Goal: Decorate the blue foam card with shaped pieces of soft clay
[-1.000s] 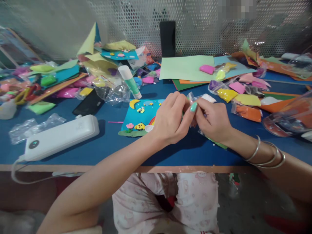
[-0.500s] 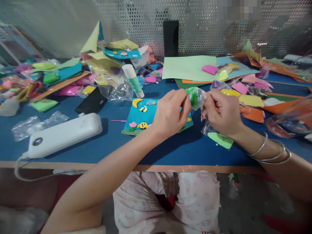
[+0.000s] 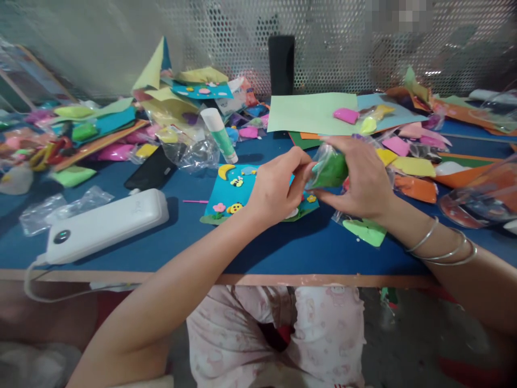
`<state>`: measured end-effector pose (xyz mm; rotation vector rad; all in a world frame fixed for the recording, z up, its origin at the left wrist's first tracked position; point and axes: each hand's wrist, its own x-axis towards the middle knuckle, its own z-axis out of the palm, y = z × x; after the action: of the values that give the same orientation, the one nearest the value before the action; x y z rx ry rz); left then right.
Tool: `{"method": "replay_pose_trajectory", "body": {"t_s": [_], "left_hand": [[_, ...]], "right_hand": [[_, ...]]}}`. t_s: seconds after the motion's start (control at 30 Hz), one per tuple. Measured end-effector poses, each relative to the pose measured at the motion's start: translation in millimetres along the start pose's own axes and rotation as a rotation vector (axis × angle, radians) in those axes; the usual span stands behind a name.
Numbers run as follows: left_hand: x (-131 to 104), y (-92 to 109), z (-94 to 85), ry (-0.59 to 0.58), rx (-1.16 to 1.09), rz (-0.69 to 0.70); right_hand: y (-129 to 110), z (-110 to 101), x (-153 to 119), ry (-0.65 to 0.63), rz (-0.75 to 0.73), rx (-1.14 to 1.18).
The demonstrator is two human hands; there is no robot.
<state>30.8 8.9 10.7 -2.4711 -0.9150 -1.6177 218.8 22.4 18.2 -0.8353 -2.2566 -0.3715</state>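
Observation:
Above the table, a clear plastic bag with green clay (image 3: 330,170) is between my two hands. My left hand (image 3: 277,186) is closed, pinching the bag's left edge between thumb and fingers. Fingers and thumb of my right hand (image 3: 365,178) curve around the right side of the same bag. Beneath my left hand lies a blue card (image 3: 218,191) decorated with a yellow moon (image 3: 226,172), a bee (image 3: 237,181), a pink flower (image 3: 219,207) and a yellow figure (image 3: 235,208); my left hand and forearm hide part of it. A light green clay packet (image 3: 365,230) lies below my right hand.
A glue stick (image 3: 220,134) stands behind the card. At left are a white power bank (image 3: 109,225) with a cable, a black phone-like object (image 3: 151,168) and scissors (image 3: 50,153). Clay packets and coloured paper (image 3: 313,113) fill the back. A clear plastic container (image 3: 480,194) is at right.
My right hand has gone from a closed pinch on the bag to a wider grip around it. More green clay shows, and the bag is tilted. My left hand stays nearly in place.

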Motion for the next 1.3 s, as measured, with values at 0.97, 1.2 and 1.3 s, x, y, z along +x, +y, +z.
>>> {"method": "replay_pose_trajectory", "body": {"t_s": [0.97, 1.2, 1.3], "left_hand": [[-1.7, 1.5, 5.0, -0.235, 0.043, 0.058], [-0.2, -2.1, 4.5, -0.117, 0.032, 0.054], [1.7, -11.0, -0.8, 0.040, -0.016, -0.083]], "right_hand": [[-10.9, 6.7, -3.6, -0.055, 0.106, -0.146], [-9.8, 7.8, -1.6, -0.076, 0.172, -0.127], [-3.1, 8.7, -1.8, -0.049, 0.205, -0.119]]}}
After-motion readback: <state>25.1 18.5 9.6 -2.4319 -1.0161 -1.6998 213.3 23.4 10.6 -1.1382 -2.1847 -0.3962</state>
